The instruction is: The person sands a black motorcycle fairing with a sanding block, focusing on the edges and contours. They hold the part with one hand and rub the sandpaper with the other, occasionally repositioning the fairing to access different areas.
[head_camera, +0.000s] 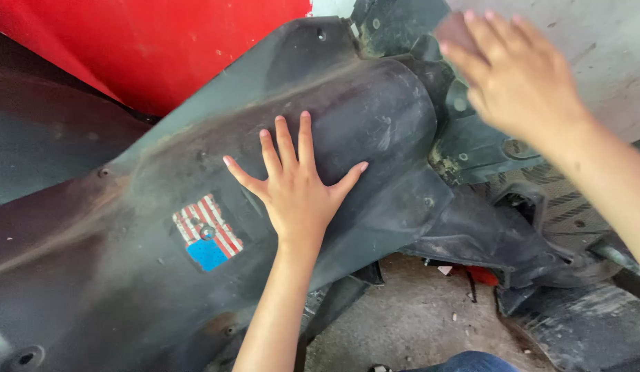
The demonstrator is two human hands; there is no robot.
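Note:
A large black plastic scooter body panel (127, 275) fills most of the view, dusty and scuffed, with a small red-white-and-blue sticker (207, 232) on it. My left hand (296, 182) lies flat on the panel's rounded hump, fingers spread, holding nothing. My right hand (516, 76) is blurred at the upper right, above the panel's top end, and seems to press a small brownish pad (452, 31) under its fingertips; the grip is unclear.
Red bodywork (148, 48) stands behind the panel at the upper left. More black plastic parts (499, 238) lie at the right, over a ribbed footboard (561, 200). Concrete floor (416, 317) shows below, with a grey wall (609, 48) at the upper right.

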